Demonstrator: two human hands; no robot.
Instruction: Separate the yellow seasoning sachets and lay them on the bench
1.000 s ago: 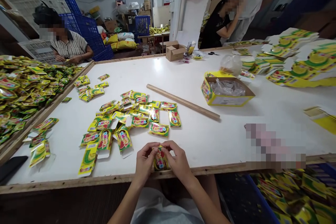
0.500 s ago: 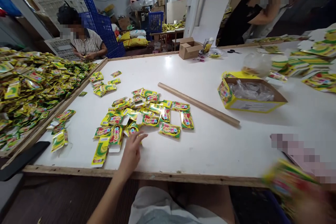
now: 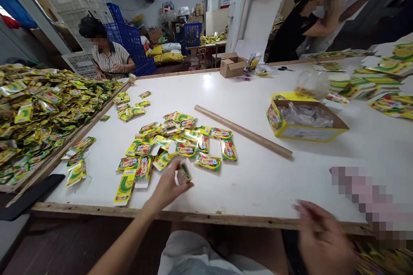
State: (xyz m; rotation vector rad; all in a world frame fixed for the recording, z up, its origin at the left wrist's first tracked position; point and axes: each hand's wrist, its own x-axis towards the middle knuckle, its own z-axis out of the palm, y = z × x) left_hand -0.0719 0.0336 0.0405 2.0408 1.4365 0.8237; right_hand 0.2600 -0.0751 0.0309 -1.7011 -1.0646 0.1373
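My left hand (image 3: pixel 172 182) is closed around a small yellow-green box (image 3: pixel 184 173), held tilted just above the white table, its end open towards me. Beside it lies a loose cluster of similar flat small boxes (image 3: pixel 185 149), some with white end flaps standing out. My right hand (image 3: pixel 322 236) hangs over the table's front edge at the lower right. Motion smears its fingers, so whether it holds anything is unclear. Below and right of that hand is a heap of yellow-green packs (image 3: pixel 387 258), partly cut off by the frame.
A wooden stick (image 3: pixel 243 131) lies across the table (image 3: pixel 258 189). To its right stands an open yellow carton (image 3: pixel 306 131) with clear plastic bags. A large heap of packs (image 3: pixel 48 107) fills the left side behind a wooden rail. Two people are at the far side.
My left hand has picked up a small box from the cluster's near edge. My right hand has moved left and up from the lower right corner; the blurred yellow-green item by it is gone from there.
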